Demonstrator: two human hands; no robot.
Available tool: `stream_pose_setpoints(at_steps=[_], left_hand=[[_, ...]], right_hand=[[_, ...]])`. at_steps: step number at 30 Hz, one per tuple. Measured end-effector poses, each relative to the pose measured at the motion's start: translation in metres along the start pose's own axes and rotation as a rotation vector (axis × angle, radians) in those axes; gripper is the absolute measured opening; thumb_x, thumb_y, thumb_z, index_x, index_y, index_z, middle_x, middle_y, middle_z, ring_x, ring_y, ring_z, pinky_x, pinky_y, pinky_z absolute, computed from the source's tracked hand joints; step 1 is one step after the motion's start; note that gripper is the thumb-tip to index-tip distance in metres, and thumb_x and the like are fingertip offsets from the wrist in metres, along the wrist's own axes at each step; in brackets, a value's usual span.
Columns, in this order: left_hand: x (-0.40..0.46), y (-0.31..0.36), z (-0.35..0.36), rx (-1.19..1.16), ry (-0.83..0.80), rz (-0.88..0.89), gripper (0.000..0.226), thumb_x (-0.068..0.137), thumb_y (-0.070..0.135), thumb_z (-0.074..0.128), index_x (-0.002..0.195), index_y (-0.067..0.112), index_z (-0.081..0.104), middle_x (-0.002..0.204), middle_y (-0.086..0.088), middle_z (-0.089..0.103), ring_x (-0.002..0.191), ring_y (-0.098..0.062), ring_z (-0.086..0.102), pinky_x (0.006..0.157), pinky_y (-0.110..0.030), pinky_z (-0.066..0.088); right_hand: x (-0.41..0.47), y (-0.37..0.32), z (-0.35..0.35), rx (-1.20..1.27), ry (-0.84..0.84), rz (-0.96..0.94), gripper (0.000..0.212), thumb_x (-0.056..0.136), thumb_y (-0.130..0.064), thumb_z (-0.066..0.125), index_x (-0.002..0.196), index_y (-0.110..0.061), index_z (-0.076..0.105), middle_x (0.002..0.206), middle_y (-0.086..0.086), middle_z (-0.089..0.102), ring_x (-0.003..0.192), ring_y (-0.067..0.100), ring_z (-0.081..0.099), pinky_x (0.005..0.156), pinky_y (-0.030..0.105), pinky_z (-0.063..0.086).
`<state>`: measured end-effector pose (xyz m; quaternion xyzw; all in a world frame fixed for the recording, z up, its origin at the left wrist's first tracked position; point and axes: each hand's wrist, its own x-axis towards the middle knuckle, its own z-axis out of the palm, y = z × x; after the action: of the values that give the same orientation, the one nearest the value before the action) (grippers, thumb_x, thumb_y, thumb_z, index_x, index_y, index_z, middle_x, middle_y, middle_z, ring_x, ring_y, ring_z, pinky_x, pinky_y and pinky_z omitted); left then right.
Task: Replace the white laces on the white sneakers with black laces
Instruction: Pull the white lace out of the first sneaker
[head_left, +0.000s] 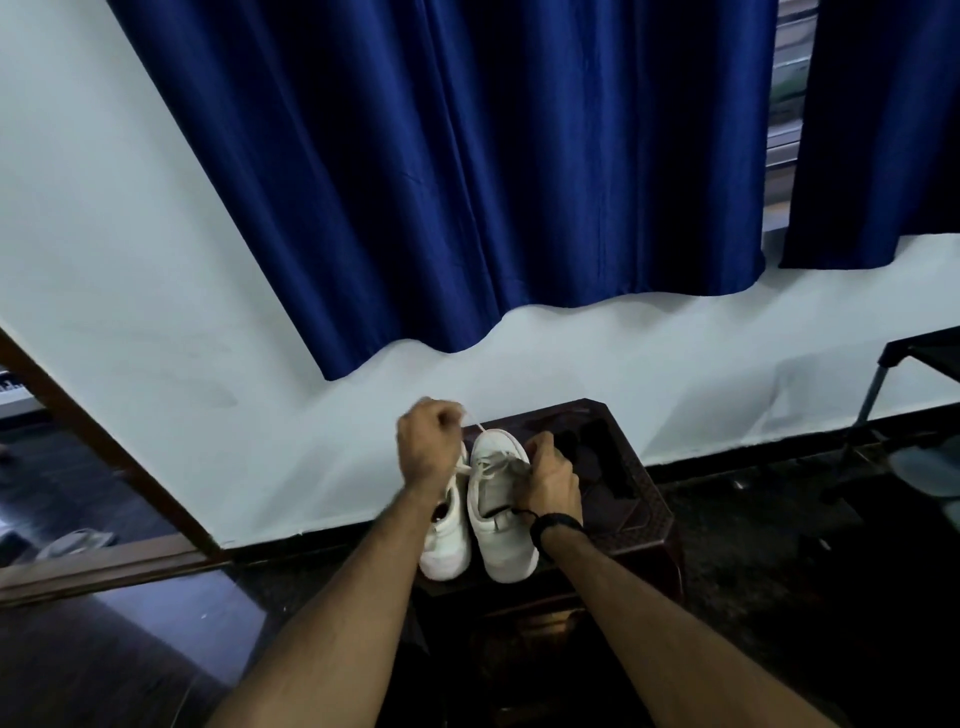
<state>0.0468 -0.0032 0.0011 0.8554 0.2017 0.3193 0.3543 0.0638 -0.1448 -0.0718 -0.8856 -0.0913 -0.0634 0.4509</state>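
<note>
Two white sneakers stand side by side on a dark brown stool (636, 499), toes pointing away from me. My left hand (427, 441) is closed in a fist on a white lace (464, 464) and holds it up and to the left, above the left sneaker (447, 540). The lace runs from that fist down to the eyelets of the right sneaker (498, 514). My right hand (548, 480) grips the right sneaker's side at the tongue. A black band sits on my right wrist. I see no black laces.
A white wall with a dark skirting runs just behind the stool, and blue curtains (467, 182) hang above it. A metal-legged stand (893, 395) is at the right. A wooden door frame (104, 457) slants at the left. The floor is dark.
</note>
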Motion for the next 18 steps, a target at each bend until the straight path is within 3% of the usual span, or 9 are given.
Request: stream_pose_setpoints(at_steps=[3, 5, 7, 9, 11, 13, 15, 18], left_hand=[[0.009, 0.005, -0.023, -0.146, 0.347, -0.366, 0.023, 0.088, 0.009, 0.059, 0.088, 0.021, 0.078, 0.097, -0.003, 0.074, 0.091, -0.026, 0.067, 0.082, -0.027, 0.050], [0.009, -0.002, -0.030, 0.015, 0.343, -0.500, 0.023, 0.089, 0.014, 0.056, 0.096, 0.023, 0.076, 0.109, -0.005, 0.071, 0.103, -0.030, 0.062, 0.088, -0.036, 0.050], [0.000, -0.009, -0.027, 0.313, 0.180, -0.372, 0.033, 0.088, 0.018, 0.058, 0.119, 0.021, 0.068, 0.128, -0.006, 0.061, 0.118, -0.031, 0.052, 0.097, -0.042, 0.043], [-0.008, -0.011, -0.013, 0.407, -0.046, -0.084, 0.050, 0.088, 0.017, 0.059, 0.138, 0.017, 0.053, 0.138, -0.003, 0.054, 0.126, -0.028, 0.045, 0.103, -0.042, 0.040], [-0.011, -0.008, 0.003, 0.418, -0.369, 0.139, 0.048, 0.088, 0.017, 0.057, 0.136, 0.023, 0.054, 0.130, 0.001, 0.062, 0.122, -0.022, 0.052, 0.101, -0.038, 0.044], [-0.015, -0.003, 0.013, 0.515, -0.669, 0.228, 0.033, 0.084, 0.022, 0.056, 0.115, 0.026, 0.066, 0.110, 0.000, 0.070, 0.110, -0.023, 0.062, 0.090, -0.038, 0.050], [-0.016, -0.002, 0.018, 0.597, -0.730, 0.293, 0.021, 0.081, 0.025, 0.056, 0.095, 0.022, 0.071, 0.099, -0.006, 0.070, 0.100, -0.028, 0.065, 0.080, -0.039, 0.052], [-0.014, -0.002, 0.021, 0.676, -0.589, 0.342, 0.022, 0.087, 0.033, 0.057, 0.093, 0.018, 0.073, 0.099, -0.006, 0.067, 0.094, -0.029, 0.064, 0.077, -0.038, 0.052]], right_hand=[[-0.002, -0.002, 0.002, 0.022, 0.007, 0.007, 0.019, 0.089, -0.015, 0.053, 0.105, -0.020, 0.044, 0.103, 0.007, 0.062, 0.087, 0.037, 0.059, 0.070, 0.040, 0.044], [-0.003, -0.004, 0.002, 0.024, -0.003, 0.013, 0.020, 0.089, -0.016, 0.055, 0.106, -0.020, 0.044, 0.103, 0.007, 0.061, 0.087, 0.036, 0.059, 0.071, 0.039, 0.044], [-0.004, -0.004, 0.001, 0.018, -0.009, 0.009, 0.020, 0.089, -0.017, 0.055, 0.106, -0.018, 0.044, 0.103, 0.008, 0.060, 0.088, 0.037, 0.059, 0.070, 0.039, 0.042], [-0.005, -0.004, 0.000, 0.008, -0.006, 0.007, 0.021, 0.088, -0.016, 0.055, 0.105, -0.017, 0.044, 0.102, 0.009, 0.059, 0.088, 0.039, 0.059, 0.069, 0.038, 0.040], [-0.005, -0.005, -0.001, 0.001, 0.002, 0.001, 0.020, 0.087, -0.013, 0.053, 0.104, -0.017, 0.044, 0.101, 0.010, 0.059, 0.087, 0.039, 0.059, 0.067, 0.039, 0.040], [-0.005, -0.005, 0.000, -0.007, 0.004, 0.004, 0.021, 0.085, -0.013, 0.054, 0.102, -0.017, 0.042, 0.098, 0.010, 0.060, 0.085, 0.039, 0.059, 0.066, 0.040, 0.042], [-0.004, -0.004, 0.000, -0.020, 0.001, 0.000, 0.022, 0.085, -0.013, 0.054, 0.101, -0.019, 0.041, 0.098, 0.009, 0.060, 0.086, 0.038, 0.060, 0.065, 0.040, 0.043], [-0.004, -0.003, -0.001, -0.028, -0.014, -0.005, 0.023, 0.086, -0.012, 0.054, 0.106, -0.017, 0.043, 0.103, 0.008, 0.060, 0.089, 0.038, 0.059, 0.066, 0.038, 0.041]])
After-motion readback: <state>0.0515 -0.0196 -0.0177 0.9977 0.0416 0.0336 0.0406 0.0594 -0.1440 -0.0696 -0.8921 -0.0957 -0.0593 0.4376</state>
